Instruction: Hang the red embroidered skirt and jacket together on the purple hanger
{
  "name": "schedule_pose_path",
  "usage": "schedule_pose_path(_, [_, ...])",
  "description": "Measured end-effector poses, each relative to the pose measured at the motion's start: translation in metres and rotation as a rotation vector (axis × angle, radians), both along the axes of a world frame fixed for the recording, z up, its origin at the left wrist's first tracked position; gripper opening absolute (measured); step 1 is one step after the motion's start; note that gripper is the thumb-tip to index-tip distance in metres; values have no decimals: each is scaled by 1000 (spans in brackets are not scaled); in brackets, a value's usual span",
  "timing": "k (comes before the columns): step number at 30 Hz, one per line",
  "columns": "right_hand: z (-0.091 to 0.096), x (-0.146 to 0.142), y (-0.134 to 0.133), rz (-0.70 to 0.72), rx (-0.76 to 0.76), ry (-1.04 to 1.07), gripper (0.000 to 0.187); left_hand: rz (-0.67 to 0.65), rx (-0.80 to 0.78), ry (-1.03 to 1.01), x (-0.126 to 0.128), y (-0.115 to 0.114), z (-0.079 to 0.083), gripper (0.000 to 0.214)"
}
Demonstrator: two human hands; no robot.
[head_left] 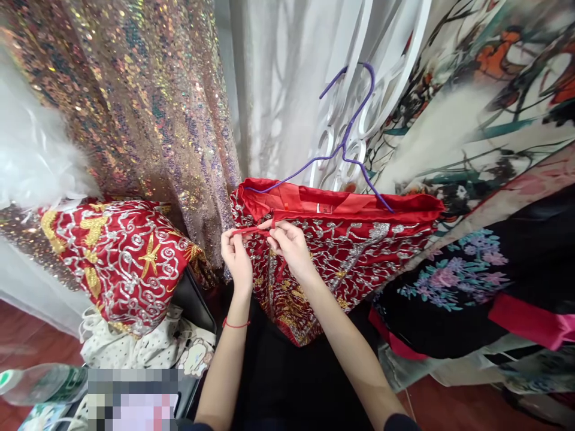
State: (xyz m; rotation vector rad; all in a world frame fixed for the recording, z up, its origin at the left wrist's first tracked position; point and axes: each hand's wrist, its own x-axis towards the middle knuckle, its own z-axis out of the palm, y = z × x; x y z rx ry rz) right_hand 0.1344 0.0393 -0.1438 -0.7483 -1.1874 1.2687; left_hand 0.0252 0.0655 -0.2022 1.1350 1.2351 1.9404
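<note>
Red embroidered garment (350,251), centre frame, hung on purple hanger (345,137). Left hand (236,256) and right hand (291,244) both pinched shut on thin red tie (251,230) at garment's upper left edge. Second red embroidered piece (121,257) lower left; sequin curtain (135,96) upper left.

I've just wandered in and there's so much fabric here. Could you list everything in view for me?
embroidered skirt: one, red with silver and gold, centre, on the hanger
hanger: one, purple, above the skirt
red tie: one, at the skirt's waistband, pinched by both hands
embroidered garment: one, red, silver and gold, left
sequin curtain: one, iridescent, upper left
white curtain: one, top centre
floral fabrics: several, cream and black, right
plastic bottle: one, clear, bottom left
left hand: on the tie, red thread at wrist
right hand: on the tie
</note>
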Motion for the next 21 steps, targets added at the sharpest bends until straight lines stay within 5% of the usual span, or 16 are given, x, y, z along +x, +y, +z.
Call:
schedule_pose_path(4, [-10, 5, 0, -100, 82, -126, 25, -270, -427, 201, -7, 9, -28, 9])
schedule_pose_path(7, [-21, 9, -1, -172, 141, -218, 25, -106, -443, 510, -13, -4, -26, 34])
schedule_pose_path(11, [-27, 16, -3, -184, 143, -254, 18, 201, -383, 871, -24, -18, -2, 47])
schedule_pose_path(16, [-20, 25, 1, -224, 129, -334, 20, -18, -797, 1067, -34, -23, -13, 36])
schedule_pose_path(18, [-18, 27, 2, -215, 138, -384, 23, -21, -724, 1050, -33, -28, -26, 44])
schedule_pose_path(21, [-18, 27, 2, -178, 179, -439, 27, 68, -232, 874, -25, -33, -27, 39])
